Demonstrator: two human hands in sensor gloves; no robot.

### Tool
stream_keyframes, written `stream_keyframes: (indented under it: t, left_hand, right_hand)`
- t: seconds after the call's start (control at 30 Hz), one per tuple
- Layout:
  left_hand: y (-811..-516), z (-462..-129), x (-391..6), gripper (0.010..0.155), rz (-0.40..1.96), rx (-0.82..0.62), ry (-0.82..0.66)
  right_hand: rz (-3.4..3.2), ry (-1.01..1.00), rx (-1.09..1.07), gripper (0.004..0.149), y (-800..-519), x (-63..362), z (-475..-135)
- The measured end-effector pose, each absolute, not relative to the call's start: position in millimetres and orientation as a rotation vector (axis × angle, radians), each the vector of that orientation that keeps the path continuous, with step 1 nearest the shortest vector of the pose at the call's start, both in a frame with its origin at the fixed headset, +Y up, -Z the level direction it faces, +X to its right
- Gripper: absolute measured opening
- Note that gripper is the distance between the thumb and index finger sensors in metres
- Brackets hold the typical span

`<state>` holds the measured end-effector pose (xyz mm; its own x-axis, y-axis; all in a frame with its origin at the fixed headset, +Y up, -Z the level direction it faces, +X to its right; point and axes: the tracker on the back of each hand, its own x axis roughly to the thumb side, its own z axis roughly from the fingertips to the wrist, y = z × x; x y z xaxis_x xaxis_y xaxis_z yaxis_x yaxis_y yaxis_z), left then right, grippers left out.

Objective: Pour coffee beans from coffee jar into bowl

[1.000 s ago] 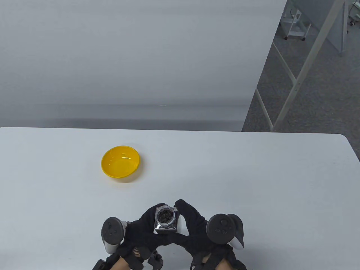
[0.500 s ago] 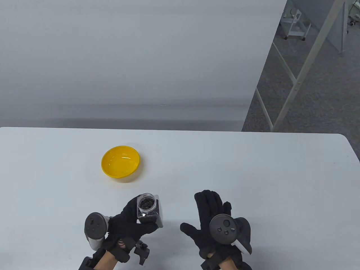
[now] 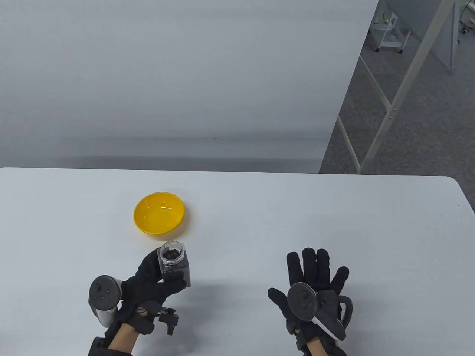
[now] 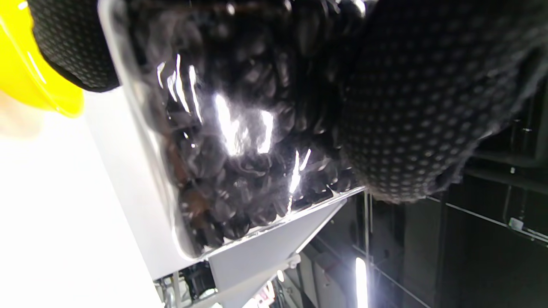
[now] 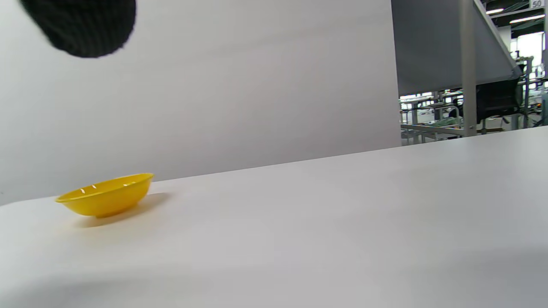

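Left hand [image 3: 156,285] grips the coffee jar [image 3: 173,264] around its lower body, lifted off the worktop [image 3: 297,215]; jar open-mouthed, leaning toward the yellow bowl [image 3: 159,213], just short of the near rim; coffee beans [image 4: 239,162] fill the clear jar in the left wrist view; bowl sits on the worktop; right hand [image 3: 311,293] flat, fingers spread, holding nothing, well apart from the jar.

My bench [image 3: 297,207] is a white top with a rounded far right corner. Only the yellow bowl [image 3: 159,213] sits on it, left of centre.
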<state>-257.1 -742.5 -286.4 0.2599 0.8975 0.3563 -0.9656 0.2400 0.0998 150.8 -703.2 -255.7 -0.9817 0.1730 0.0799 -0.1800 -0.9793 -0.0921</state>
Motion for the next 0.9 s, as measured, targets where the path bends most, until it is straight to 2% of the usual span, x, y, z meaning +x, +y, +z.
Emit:
stream_keyframes:
  t: [0.13, 0.33, 0.43, 0.63, 0.9]
  left_hand:
    - [-743.7, -289.0, -268.0, 0.096, 1.253, 0.347, -0.209]
    - [-744.0, -294.0, -285.7, 0.095, 1.198, 0.389, -0.129]
    - [-745.4, -298.2, -294.4, 0.095, 1.167, 0.400, -0.092]
    - [-745.4, -308.7, -311.6, 0.095, 1.051, 0.404, -0.011]
    - [-741.4, -335.7, -337.1, 0.095, 0.898, 0.392, 0.106]
  right_hand:
    - [2.986, -0.071, 0.012, 0.094, -708.8, 164.0, -254.9]
    - [3.027, -0.201, -0.111, 0.096, -716.4, 192.6, -249.7]
    - [3.064, -0.096, -0.199, 0.097, -725.8, 203.1, -250.5]
    - [3.070, -0.027, -0.216, 0.098, -734.1, 208.2, -251.4]
    - [3.055, -0.028, -0.198, 0.097, -730.4, 205.9, -254.5]
